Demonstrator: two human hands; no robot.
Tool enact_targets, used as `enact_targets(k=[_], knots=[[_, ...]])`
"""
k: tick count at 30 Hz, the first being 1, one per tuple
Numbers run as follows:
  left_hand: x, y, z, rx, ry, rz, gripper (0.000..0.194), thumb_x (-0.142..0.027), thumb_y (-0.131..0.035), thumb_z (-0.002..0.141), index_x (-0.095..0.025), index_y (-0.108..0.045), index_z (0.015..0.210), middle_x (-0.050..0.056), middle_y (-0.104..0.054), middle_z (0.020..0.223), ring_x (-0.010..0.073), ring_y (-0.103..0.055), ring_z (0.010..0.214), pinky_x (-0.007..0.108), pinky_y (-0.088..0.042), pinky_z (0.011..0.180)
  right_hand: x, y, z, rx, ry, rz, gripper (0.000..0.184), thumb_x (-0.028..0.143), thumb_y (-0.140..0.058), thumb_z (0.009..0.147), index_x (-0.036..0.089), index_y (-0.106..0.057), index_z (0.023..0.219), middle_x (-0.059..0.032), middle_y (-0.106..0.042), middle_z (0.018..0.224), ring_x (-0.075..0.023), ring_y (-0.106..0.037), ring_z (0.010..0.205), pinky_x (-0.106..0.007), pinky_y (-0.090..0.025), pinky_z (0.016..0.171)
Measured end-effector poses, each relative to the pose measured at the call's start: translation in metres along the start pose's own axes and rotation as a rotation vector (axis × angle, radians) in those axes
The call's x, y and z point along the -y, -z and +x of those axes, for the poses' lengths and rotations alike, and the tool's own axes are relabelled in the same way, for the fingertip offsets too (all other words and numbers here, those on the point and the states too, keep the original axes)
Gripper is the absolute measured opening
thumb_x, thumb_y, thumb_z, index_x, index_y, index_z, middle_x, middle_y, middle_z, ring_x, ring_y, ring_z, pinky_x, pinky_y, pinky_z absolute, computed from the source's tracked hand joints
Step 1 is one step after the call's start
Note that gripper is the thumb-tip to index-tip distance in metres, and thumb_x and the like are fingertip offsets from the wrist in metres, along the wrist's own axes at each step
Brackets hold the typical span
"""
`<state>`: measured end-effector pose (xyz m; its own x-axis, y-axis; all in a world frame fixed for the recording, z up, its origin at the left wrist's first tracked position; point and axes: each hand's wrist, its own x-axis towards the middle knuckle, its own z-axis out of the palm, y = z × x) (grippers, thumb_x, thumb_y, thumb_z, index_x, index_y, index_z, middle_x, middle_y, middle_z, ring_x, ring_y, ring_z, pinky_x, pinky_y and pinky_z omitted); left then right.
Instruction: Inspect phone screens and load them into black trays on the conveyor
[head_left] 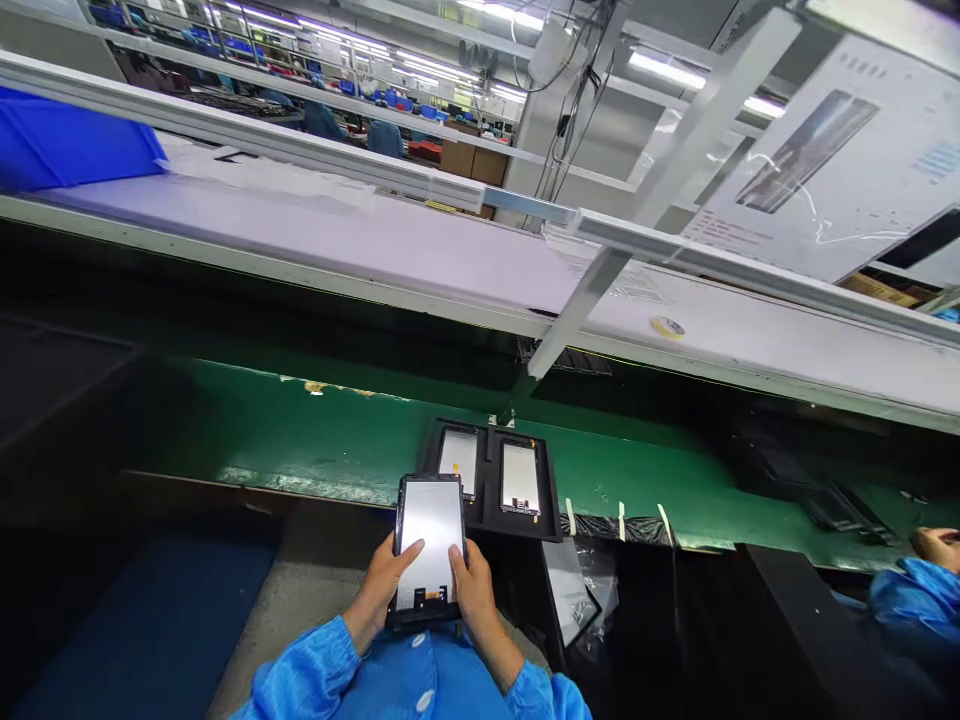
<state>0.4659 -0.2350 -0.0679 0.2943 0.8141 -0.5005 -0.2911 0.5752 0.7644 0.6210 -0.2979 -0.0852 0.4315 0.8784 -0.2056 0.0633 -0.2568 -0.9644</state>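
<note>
Just before the black two-pocket tray (489, 495), left hand (384, 585) and right hand (474, 585) grasp a black-framed glossy display panel (430, 545) between them.

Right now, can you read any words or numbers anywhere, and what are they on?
No text can be read.
Poster at upper right: printed lines, too blurred to read.
Tape roll on the shelf: marking too small to read.
Screen panel held by left hand and right hand: blank, no words.

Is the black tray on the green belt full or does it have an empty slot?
Full, as far as shown: the black tray shows two slots, each holding a screen panel; its near-left corner is hidden.
</note>
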Motion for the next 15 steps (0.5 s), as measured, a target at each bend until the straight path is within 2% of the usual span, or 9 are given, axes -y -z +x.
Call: enact_targets(k=[3,6,10,15], knots=[[0.020,-0.037,0.015,-0.046,0.035,0.008,0.070,-0.061,-0.091,0.056,-0.017,-0.068,0.106,0.011,-0.081,0.093,0.0304,-0.077,0.084,0.037,-0.058,0.073,-0.009,0.050,0.025,-0.003,-0.020,0.022,0.061,0.075,-0.064,0.076,0.018,-0.075,0.097,-0.0110,-0.077,0.096,-0.0307,-0.069,0.091,-0.043,-0.055,0.083],[0.038,-0.060,0.033,-0.090,0.058,0.008,0.069,-0.064,-0.088,0.060,-0.018,-0.069,0.107,0.010,-0.081,0.091,0.0291,-0.077,0.083,0.035,-0.058,0.071,-0.023,0.095,0.050,-0.011,-0.094,0.104,0.063,0.075,-0.070,0.070,0.017,-0.073,0.094,-0.0093,-0.076,0.091,-0.0283,-0.068,0.088,-0.040,-0.055,0.081],[0.050,-0.071,0.055,-0.150,0.051,0.019,0.069,-0.062,-0.087,0.061,-0.018,-0.069,0.111,0.011,-0.081,0.091,0.0290,-0.076,0.083,0.033,-0.056,0.068,-0.045,0.153,0.086,-0.025,-0.199,0.250,0.071,0.076,-0.074,0.061,0.017,-0.070,0.099,-0.0076,-0.074,0.089,-0.0276,-0.068,0.087,-0.040,-0.055,0.081],[0.040,-0.067,0.081,-0.192,0.019,0.083,0.076,-0.064,-0.089,0.056,-0.015,-0.069,0.110,0.009,-0.081,0.086,0.0265,-0.075,0.077,0.031,-0.054,0.068,-0.071,0.222,0.128,-0.192,-0.191,0.116,0.067,0.078,-0.072,0.058,0.020,-0.069,0.090,-0.0080,-0.073,0.086,-0.0300,-0.067,0.092,-0.042,-0.054,0.086]])
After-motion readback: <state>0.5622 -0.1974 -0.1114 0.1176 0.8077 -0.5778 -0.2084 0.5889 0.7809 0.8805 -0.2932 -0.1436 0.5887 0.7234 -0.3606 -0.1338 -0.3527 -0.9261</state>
